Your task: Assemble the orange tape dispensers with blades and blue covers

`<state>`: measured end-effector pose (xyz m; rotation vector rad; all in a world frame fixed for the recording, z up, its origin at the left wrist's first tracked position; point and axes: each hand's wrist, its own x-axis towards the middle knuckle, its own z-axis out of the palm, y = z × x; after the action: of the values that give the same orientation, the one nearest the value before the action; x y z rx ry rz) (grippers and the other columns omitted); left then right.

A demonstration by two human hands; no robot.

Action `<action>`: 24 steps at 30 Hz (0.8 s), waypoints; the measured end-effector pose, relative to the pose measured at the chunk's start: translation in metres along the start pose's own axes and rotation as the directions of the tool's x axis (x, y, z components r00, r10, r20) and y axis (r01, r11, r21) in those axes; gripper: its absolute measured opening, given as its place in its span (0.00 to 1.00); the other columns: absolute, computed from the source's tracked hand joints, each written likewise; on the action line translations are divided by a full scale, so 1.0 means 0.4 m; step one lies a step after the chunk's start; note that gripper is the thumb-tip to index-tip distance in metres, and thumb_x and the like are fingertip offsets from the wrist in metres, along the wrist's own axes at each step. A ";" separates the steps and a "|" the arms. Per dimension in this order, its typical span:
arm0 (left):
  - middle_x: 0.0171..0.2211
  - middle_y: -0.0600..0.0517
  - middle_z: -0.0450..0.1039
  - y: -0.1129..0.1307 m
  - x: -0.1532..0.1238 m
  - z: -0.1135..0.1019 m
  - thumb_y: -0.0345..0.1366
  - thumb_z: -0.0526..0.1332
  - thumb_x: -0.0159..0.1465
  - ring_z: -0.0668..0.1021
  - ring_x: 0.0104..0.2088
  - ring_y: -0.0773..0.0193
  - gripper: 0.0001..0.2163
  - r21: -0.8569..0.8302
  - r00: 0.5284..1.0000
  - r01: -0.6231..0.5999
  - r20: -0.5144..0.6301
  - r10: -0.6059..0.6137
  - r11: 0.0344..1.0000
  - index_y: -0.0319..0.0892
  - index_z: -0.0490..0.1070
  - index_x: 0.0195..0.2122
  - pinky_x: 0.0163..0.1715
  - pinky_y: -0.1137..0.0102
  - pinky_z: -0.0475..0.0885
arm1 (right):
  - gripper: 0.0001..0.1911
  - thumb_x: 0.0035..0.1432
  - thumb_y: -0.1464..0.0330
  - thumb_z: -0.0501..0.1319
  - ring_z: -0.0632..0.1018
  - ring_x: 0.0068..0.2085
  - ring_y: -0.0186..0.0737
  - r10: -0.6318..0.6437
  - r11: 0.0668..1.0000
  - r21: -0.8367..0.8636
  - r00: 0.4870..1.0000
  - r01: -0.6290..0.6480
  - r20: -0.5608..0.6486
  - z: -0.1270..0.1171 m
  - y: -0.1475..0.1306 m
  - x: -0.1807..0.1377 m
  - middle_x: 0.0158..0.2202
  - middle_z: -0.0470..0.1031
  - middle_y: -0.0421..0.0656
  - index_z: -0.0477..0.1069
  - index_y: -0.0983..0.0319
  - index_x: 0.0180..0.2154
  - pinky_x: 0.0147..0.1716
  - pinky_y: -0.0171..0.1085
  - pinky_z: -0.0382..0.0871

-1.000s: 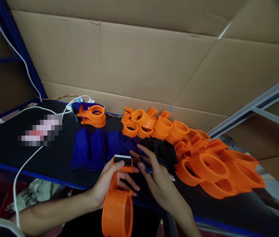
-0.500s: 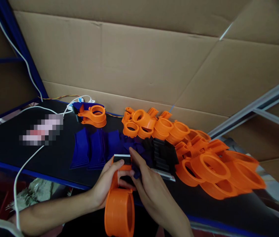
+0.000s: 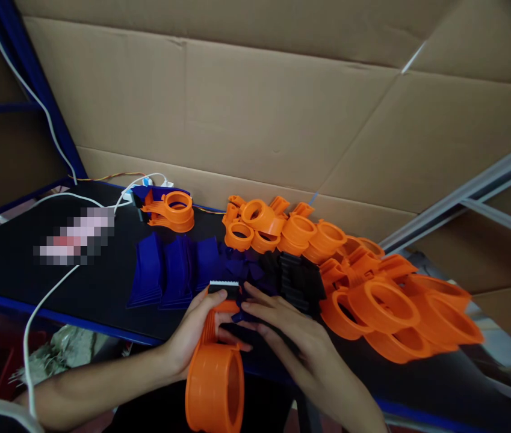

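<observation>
An orange tape dispenser [image 3: 214, 385] is upright in front of me, its ring toward my body. A black piece and a white serrated blade [image 3: 224, 283] sit at its far end. My left hand [image 3: 187, 337] is closed round the dispenser's neck, thumb on the black piece. At the neck's right side, my right hand [image 3: 291, 328] holds a small blue plastic part [image 3: 238, 316] between bent fingers, against the dispenser. The fingers partly cover this part, so its exact fit cannot be made out.
Beyond my hands lie blue curved plates [image 3: 176, 270], black ribbed pieces [image 3: 298, 279] and several orange dispenser bodies [image 3: 386, 307]. An orange and blue dispenser [image 3: 171, 210] stands at the back left. A white cable [image 3: 41, 307] crosses the black table [image 3: 92, 294]; cardboard [image 3: 237, 108] walls the back.
My right hand has shifted right and turned, its fingers now bent more over the small blue part. The dispenser's ring has tilted slightly left; my left hand keeps its hold.
</observation>
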<state>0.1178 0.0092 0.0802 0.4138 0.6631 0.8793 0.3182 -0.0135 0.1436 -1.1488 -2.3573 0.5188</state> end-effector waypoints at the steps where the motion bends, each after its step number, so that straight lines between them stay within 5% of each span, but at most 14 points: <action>1: 0.36 0.48 0.80 0.000 -0.003 0.002 0.46 0.60 0.65 0.83 0.23 0.53 0.17 0.000 1.000 0.008 0.007 -0.008 1.000 0.47 0.57 0.49 0.23 0.67 0.75 | 0.23 0.71 0.69 0.54 0.68 0.66 0.43 -0.008 1.000 -0.006 1.000 0.008 0.019 -0.007 0.004 -0.001 0.67 0.64 0.38 0.65 0.46 0.63 0.67 0.52 0.59; 9: 0.35 0.53 0.77 0.000 -0.011 0.017 0.43 0.61 0.65 0.80 0.18 0.62 0.16 -0.014 1.000 -0.026 0.011 0.026 1.000 0.47 0.58 0.49 0.25 0.62 0.79 | 0.23 0.68 0.69 0.58 0.72 0.62 0.42 -0.019 0.998 -0.064 0.998 0.022 0.054 -0.016 0.001 0.024 0.64 0.67 0.40 0.67 0.47 0.62 0.60 0.44 0.71; 16: 0.37 0.51 0.79 -0.005 -0.006 0.007 0.43 0.64 0.63 0.84 0.23 0.55 0.18 -0.022 1.000 0.012 0.020 -0.012 1.000 0.48 0.58 0.49 0.22 0.67 0.77 | 0.19 0.67 0.69 0.60 0.77 0.57 0.43 0.015 0.996 -0.089 0.998 -0.021 -0.063 0.009 0.008 0.008 0.59 0.73 0.43 0.71 0.51 0.57 0.56 0.45 0.75; 24: 0.35 0.43 0.82 -0.011 0.010 -0.016 0.45 0.58 0.67 0.85 0.27 0.52 0.14 0.035 0.978 -0.010 0.208 0.002 0.999 0.43 0.61 0.48 0.27 0.64 0.78 | 0.20 0.64 0.66 0.61 0.82 0.39 0.38 0.162 0.986 0.084 0.962 -0.146 -0.219 0.020 0.008 -0.004 0.54 0.77 0.44 0.68 0.52 0.57 0.37 0.36 0.80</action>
<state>0.1178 0.0103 0.0715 0.5329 0.4856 0.8173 0.3166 -0.0139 0.1351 -1.2947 -2.0542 0.4885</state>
